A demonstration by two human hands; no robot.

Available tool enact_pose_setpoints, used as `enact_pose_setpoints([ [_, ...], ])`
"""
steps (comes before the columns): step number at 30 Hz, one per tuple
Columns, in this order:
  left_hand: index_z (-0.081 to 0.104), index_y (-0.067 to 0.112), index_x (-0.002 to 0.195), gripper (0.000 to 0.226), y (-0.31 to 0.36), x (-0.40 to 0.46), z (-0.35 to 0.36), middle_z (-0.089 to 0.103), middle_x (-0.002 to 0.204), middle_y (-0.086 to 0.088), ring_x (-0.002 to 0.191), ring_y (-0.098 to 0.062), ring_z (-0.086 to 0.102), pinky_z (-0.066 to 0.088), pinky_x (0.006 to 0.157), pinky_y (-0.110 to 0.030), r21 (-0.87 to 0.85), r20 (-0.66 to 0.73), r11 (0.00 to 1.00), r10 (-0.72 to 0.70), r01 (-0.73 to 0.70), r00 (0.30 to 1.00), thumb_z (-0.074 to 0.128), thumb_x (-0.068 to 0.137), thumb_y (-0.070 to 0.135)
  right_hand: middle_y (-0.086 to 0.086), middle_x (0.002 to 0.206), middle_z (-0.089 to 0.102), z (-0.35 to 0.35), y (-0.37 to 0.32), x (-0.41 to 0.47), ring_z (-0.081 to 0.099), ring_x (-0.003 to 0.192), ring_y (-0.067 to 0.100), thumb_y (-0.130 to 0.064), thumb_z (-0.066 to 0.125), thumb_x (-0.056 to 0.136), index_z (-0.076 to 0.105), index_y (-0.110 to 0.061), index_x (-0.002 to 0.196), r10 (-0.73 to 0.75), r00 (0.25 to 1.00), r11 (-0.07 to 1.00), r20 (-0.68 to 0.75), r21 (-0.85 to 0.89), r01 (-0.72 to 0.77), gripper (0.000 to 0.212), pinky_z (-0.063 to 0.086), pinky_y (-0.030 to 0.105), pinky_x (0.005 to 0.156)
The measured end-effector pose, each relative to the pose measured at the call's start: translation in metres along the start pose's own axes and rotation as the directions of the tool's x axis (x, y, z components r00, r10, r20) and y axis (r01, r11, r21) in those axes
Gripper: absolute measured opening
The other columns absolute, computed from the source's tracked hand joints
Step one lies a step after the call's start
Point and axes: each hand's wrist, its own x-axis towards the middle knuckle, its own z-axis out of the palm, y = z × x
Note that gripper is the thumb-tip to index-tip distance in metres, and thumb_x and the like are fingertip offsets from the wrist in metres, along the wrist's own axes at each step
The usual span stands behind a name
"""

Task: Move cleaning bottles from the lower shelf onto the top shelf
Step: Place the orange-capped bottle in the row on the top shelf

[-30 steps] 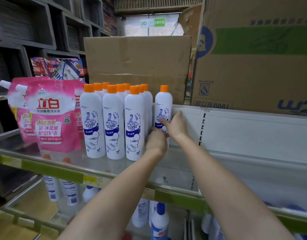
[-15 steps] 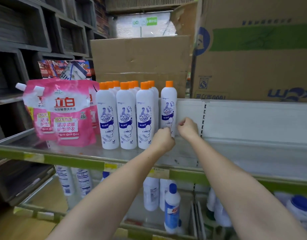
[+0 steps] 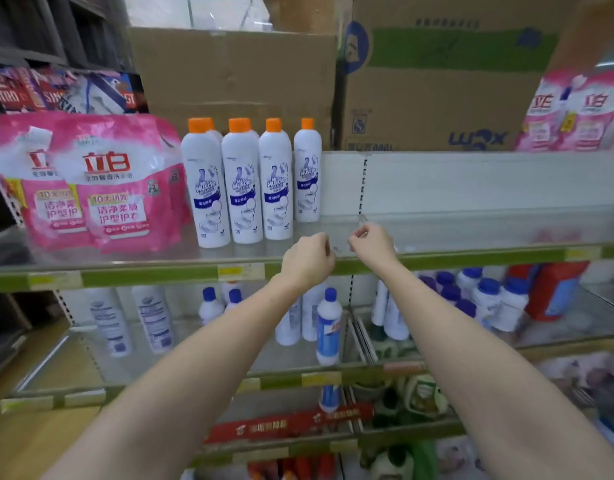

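Several white cleaning bottles with orange caps (image 3: 242, 183) stand in rows on the glass top shelf (image 3: 471, 233), the rightmost one (image 3: 307, 174) set further back. My left hand (image 3: 307, 259) and my right hand (image 3: 371, 242) hover side by side over the shelf's front edge, right of the bottles. Both are loosely curled and hold nothing. On the lower shelf (image 3: 288, 377) stand more white bottles, some with blue caps (image 3: 329, 325), partly seen through the glass.
Pink detergent pouches (image 3: 108, 181) fill the top shelf's left end; more pouches (image 3: 575, 112) sit at far right. Cardboard boxes (image 3: 437, 81) stand behind the shelf. Blue-capped bottles (image 3: 485, 299) and a red jug (image 3: 555, 292) occupy the lower shelf's right part.
Both hands let go of the rightmost bottle and drew back to the shelf's front edge, fingers curling in. The view has tilted down, showing more of the lower shelves.
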Motion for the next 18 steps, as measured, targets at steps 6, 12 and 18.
enact_pose_setpoints([
  [6, 0.046, 0.016, 0.078, 0.014, -0.041, -0.069, 0.023, 0.057, 0.081, -0.006, 0.074, -0.028, 0.053, 0.040, 0.060, -0.033, 0.023, 0.201, 0.995, -0.097, 0.094, 0.975, 0.046, 0.091, 0.021, 0.008, 0.079, 0.068, 0.019, 0.030, -0.067, 0.067, 0.079, 0.032, -0.012, 0.059, 0.085, 0.056, -0.019, 0.076, 0.069, 0.994, 0.998, 0.080, -0.003, -0.069, 0.012, 0.057, 0.045, 0.074],
  [12, 0.050, 0.014, 0.076, 0.015, -0.082, -0.106, 0.035, 0.064, 0.086, -0.013, 0.081, -0.033, 0.060, 0.044, 0.062, -0.033, 0.000, 0.307, 0.981, -0.185, 0.195, 0.934, 0.048, 0.091, 0.017, 0.014, 0.087, 0.071, 0.054, 0.058, -0.119, 0.065, 0.067, 0.023, -0.014, 0.057, 0.090, 0.059, -0.015, 0.082, 0.157, 0.959, 0.988, 0.238, -0.043, -0.151, 0.009, 0.050, 0.033, 0.053],
  [18, 0.053, 0.015, 0.073, 0.018, -0.082, -0.112, 0.058, 0.057, 0.073, -0.003, 0.073, -0.024, 0.057, 0.045, 0.064, -0.032, -0.069, 0.366, 0.977, -0.166, 0.204, 0.916, 0.051, 0.091, 0.013, 0.010, 0.089, 0.071, 0.062, 0.081, -0.133, 0.067, 0.072, 0.023, -0.015, 0.058, 0.093, 0.061, -0.015, 0.088, 0.195, 0.950, 0.981, 0.243, -0.025, -0.195, 0.006, 0.052, 0.029, 0.052],
])
